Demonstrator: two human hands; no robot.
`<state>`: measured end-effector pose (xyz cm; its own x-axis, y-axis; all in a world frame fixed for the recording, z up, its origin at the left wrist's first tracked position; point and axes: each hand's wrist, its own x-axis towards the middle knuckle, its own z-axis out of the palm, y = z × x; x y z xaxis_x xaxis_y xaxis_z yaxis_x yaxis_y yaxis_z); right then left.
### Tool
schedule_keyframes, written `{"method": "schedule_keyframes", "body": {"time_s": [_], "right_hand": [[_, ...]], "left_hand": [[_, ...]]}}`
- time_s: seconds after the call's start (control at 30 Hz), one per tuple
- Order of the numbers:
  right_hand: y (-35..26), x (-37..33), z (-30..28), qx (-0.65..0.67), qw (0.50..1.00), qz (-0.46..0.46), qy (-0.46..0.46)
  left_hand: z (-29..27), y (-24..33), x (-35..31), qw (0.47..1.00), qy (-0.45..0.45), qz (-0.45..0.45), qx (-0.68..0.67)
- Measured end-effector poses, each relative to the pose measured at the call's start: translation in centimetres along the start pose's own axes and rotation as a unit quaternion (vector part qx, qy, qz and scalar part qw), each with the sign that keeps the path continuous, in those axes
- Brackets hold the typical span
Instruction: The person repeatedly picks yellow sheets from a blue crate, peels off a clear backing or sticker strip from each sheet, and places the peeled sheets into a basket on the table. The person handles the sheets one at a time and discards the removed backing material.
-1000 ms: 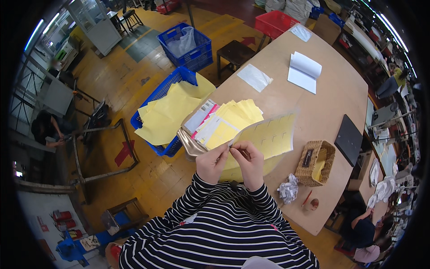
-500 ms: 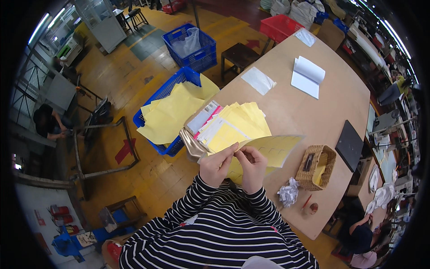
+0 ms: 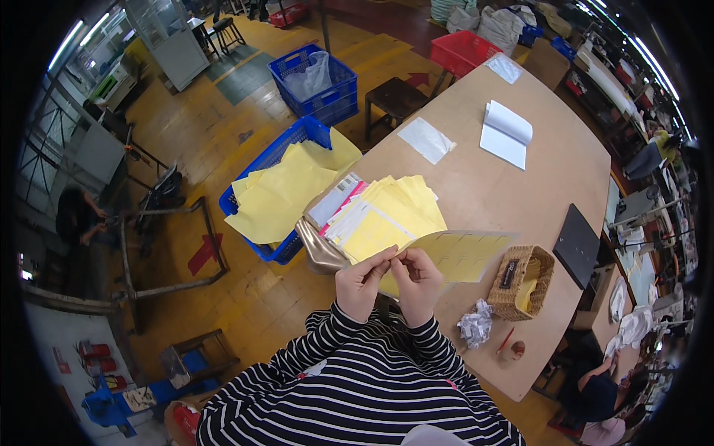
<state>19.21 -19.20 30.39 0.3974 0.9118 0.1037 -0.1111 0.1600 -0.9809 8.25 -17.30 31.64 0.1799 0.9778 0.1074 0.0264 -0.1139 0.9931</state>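
My left hand point(image 3: 362, 281) and my right hand point(image 3: 416, 281) are together at the near table edge, both pinching the near edge of a yellow sheet point(image 3: 461, 255) that is lifted flat toward the right. Just beyond my hands lies a fanned stack of yellow, white and pink papers point(image 3: 379, 215) resting on a gold pouch point(image 3: 318, 251). Striped sleeves cover both forearms.
A blue crate point(image 3: 279, 160) holding large yellow sheets stands left of the wooden table point(image 3: 520, 178). On the table are a wicker basket point(image 3: 524, 281), crumpled paper point(image 3: 476, 327), a black tablet point(image 3: 576, 245), an open white booklet point(image 3: 506, 134) and a white sheet point(image 3: 425, 139). Other crates and a stool stand farther back.
The yellow sheet in my hands has swung down from upright to lying nearly flat, pointing right. My hands stay together in the same place.
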Motion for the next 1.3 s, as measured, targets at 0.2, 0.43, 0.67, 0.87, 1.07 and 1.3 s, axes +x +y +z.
{"method": "schedule_keyframes", "body": {"time_s": [0.2, 0.43, 0.67, 0.87, 1.07, 1.3], "right_hand": [[0.1, -0.1, -0.1, -0.065, 0.997, -0.041, -0.003], [-0.2, -0.2, 0.1, -0.012, 0.996, -0.078, -0.039], [-0.9, -1.0, 0.3, -0.092, 0.987, -0.131, 0.024], [-0.5, -0.7, 0.7, -0.075, 0.992, -0.095, 0.033], [-0.2, -0.4, 0.2, -0.075, 0.994, -0.072, -0.031], [-0.1, -0.3, 0.3, 0.102, 0.991, 0.057, -0.071]], "left_hand": [[0.5, -0.2, -0.4, 1.0, 0.021, 0.02, -0.011], [-0.5, -0.4, -0.2, 0.991, 0.024, 0.12, 0.057], [-1.1, -0.1, -0.2, 0.962, -0.048, 0.191, 0.191], [-1.3, -0.5, 0.1, 0.95, -0.017, 0.223, 0.217], [-2.2, -0.5, 0.6, 0.975, -0.043, 0.142, 0.163], [-2.6, -1.2, 1.4, 0.999, -0.015, 0.022, -0.038]]}}
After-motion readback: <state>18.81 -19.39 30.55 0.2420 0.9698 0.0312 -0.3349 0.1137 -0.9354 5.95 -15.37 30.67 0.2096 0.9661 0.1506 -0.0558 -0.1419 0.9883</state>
